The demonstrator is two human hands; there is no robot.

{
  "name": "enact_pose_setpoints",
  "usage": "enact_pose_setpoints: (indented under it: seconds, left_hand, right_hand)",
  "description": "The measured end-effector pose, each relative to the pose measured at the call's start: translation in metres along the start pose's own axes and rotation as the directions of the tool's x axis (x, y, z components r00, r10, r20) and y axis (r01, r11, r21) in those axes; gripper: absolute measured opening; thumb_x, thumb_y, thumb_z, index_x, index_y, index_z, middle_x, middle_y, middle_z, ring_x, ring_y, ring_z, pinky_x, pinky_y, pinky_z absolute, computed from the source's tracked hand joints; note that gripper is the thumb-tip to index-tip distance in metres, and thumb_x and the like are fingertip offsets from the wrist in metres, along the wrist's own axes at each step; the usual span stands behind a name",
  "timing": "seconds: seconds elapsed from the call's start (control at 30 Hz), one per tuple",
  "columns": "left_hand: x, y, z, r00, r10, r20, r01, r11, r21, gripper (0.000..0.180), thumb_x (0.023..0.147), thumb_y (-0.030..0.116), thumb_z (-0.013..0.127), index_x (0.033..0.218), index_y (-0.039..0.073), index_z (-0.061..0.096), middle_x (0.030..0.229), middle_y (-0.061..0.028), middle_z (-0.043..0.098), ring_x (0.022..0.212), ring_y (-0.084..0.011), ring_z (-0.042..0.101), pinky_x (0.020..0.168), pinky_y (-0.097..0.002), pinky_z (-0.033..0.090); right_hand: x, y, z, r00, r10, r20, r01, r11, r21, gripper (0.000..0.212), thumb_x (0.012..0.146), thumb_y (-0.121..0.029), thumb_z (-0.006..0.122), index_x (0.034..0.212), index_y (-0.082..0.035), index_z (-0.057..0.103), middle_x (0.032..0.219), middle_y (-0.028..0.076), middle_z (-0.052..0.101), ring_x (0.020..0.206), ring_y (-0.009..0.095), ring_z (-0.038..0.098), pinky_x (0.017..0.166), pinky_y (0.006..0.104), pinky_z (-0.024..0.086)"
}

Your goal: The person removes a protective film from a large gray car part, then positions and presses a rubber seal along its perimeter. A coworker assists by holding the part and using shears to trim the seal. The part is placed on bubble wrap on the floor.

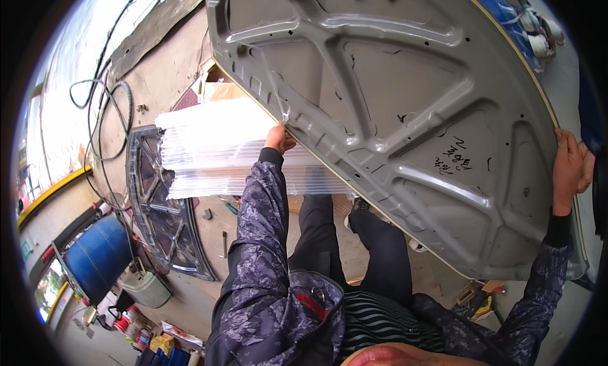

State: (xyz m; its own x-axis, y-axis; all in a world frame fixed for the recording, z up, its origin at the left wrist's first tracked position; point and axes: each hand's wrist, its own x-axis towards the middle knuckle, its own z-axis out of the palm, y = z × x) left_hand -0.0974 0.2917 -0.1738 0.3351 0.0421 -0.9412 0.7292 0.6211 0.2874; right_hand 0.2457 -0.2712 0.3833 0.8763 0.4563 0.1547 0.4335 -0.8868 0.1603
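Observation:
A large grey car hood (418,100) fills the upper right, its ribbed underside facing me and dark handwriting on one panel. My left hand (278,140) is closed on its near left edge, fingertips partly hidden. Over on the right, my right hand (565,163) grips the hood's rounded edge, the fingers curled over the rim. The hood is tilted, held between both hands. Behind my left hand lies a stack of translucent ribbed plastic sheeting (215,150).
A dark ribbed hood-like panel (158,201) lies on the floor at left. Near it are a blue barrel (98,258), a grey bucket (145,287), a black hose (104,115) and a wrench-like tool (223,244). A cardboard box (218,87) sits behind the sheeting.

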Motion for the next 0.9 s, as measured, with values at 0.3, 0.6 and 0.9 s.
enact_pose_setpoints:
  seconds: [0.3, 0.6, 0.9]
  left_hand:
    - [-0.002, -0.031, -0.038, 0.991, 0.132, 0.033, -0.128, 0.988, -0.091, 0.031, 0.108, 0.030, 0.043, 0.110, 0.004, 0.059, 0.104, -0.0111, 0.066, 0.081, -0.0271, 0.066, 0.089, -0.0434, 0.060]
    - [-0.046, -0.019, 0.000, 0.949, 0.312, -0.040, -0.231, 0.605, -0.762, 0.104, 0.096, 0.084, 0.037, 0.155, -0.001, 0.037, 0.135, -0.0213, 0.059, 0.121, -0.0375, 0.059, 0.109, -0.0514, 0.046]
    - [-0.098, 0.031, 0.068, 0.870, 0.493, -0.026, -0.471, 0.813, -0.343, 0.049, 0.102, 0.050, 0.067, 0.130, 0.012, 0.055, 0.121, -0.0055, 0.069, 0.109, -0.0198, 0.068, 0.092, -0.0395, 0.056]
  right_hand:
    - [-0.047, -0.013, -0.004, 0.990, 0.139, 0.024, -0.141, 0.957, 0.253, 0.025, 0.110, -0.023, 0.059, 0.111, 0.001, 0.067, 0.090, 0.002, 0.063, 0.079, 0.009, 0.054, 0.076, 0.0232, 0.044]
    - [-0.111, -0.014, -0.012, 0.963, 0.264, 0.060, -0.267, 0.885, 0.381, 0.027, 0.110, -0.022, 0.060, 0.110, 0.004, 0.064, 0.084, -0.002, 0.051, 0.076, 0.005, 0.041, 0.069, 0.0217, 0.037]
    - [-0.183, 0.008, -0.032, 0.930, 0.360, -0.072, -0.299, 0.856, 0.422, 0.031, 0.108, -0.021, 0.064, 0.117, 0.008, 0.066, 0.096, -0.002, 0.061, 0.090, 0.007, 0.052, 0.084, 0.0206, 0.044]
